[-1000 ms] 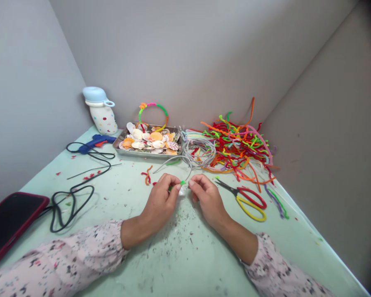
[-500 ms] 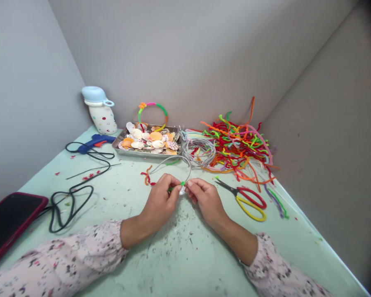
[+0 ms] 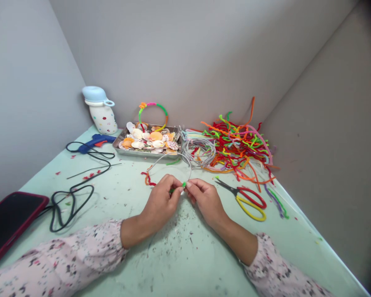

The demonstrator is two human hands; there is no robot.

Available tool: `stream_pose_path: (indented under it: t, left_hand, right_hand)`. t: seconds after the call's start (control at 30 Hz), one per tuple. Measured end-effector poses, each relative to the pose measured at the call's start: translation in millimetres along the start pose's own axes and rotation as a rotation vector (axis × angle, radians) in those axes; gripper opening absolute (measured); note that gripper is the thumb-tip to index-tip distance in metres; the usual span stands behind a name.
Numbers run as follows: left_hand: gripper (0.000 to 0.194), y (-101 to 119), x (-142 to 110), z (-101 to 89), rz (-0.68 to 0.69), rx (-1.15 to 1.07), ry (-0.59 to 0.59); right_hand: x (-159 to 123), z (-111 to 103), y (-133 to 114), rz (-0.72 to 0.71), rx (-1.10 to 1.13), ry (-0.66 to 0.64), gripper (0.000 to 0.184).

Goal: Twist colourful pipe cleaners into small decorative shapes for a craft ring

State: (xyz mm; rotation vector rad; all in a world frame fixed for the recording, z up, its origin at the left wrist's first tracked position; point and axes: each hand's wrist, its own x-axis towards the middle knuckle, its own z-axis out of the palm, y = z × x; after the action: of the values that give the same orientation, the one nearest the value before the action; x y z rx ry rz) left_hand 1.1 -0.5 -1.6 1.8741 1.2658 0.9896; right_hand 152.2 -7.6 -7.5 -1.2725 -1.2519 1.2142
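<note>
My left hand (image 3: 161, 197) and my right hand (image 3: 205, 201) meet over the middle of the table, thumbs and fingertips pinched close together. Between them shows a short bit of green pipe cleaner (image 3: 184, 184), which the left fingers grip. A thin grey wire (image 3: 190, 163) curves up from the same spot in a loop towards the tray, and the right fingertips hold it beside the green piece. Fingers hide where the two meet. To the right of my right hand lie scissors (image 3: 245, 200) with red and yellow handles.
Behind the hands stands a metal tray (image 3: 146, 154) of seashells, with a colourful pipe-cleaner ring (image 3: 167, 112) on it. A coil of grey wire (image 3: 214, 153) and heaped pipe cleaners (image 3: 239, 140) lie right. Leftward are a blue glue gun (image 3: 88, 145), bottle (image 3: 102, 117), black cord (image 3: 72, 210) and phone (image 3: 14, 218).
The green piece has shifted slightly to the right at my fingertips, and the wire loop has moved a little. Both hands stay in nearly the same place.
</note>
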Motion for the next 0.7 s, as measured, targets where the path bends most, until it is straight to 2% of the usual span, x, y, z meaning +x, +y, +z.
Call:
stream_pose_path:
  t: [0.33, 0.7]
  left_hand:
    - [0.010, 2.6, -0.5, 0.2, -0.005, -0.037, -0.021]
    - [0.012, 5.1, -4.2, 0.3, -0.104, -0.153, -0.056]
  right_hand:
    - [0.2, -3.1, 1.9, -0.053, 0.035, -0.056, 0.020]
    - [2.6, -3.9, 8.6, -0.030, 0.157, -0.096, 0.017]
